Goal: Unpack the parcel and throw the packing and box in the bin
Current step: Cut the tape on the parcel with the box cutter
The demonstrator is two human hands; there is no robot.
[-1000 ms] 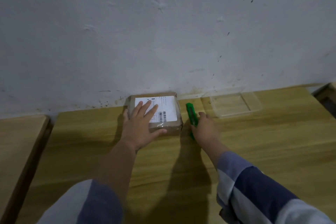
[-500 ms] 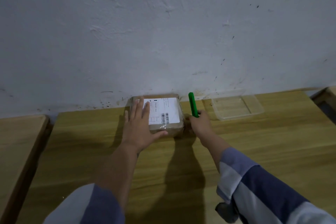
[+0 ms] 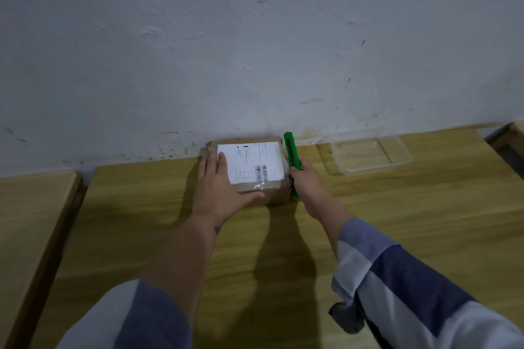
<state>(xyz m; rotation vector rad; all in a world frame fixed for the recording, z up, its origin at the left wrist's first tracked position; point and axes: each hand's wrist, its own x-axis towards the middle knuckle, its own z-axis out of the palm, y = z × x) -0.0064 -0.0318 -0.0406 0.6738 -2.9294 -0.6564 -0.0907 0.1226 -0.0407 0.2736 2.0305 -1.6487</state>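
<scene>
A small brown cardboard parcel (image 3: 272, 193) with a white shipping label (image 3: 255, 160) lies on the wooden table (image 3: 397, 221), against the wall. My left hand (image 3: 218, 187) lies flat on the parcel's left side, fingers on the top and thumb along the near face. My right hand (image 3: 307, 181) grips a green utility knife (image 3: 291, 150) held along the parcel's right side, its far end pointing at the wall. No bin is in view.
A clear plastic tray (image 3: 371, 154) sits to the right of the knife by the wall. A second wooden table (image 3: 31, 215) stands at the left across a narrow gap. Another piece of furniture (image 3: 510, 142) shows at the far right.
My right hand picked the green knife up off the table and brought it against the parcel's right side. My left hand slid leftward on the parcel, uncovering the label.
</scene>
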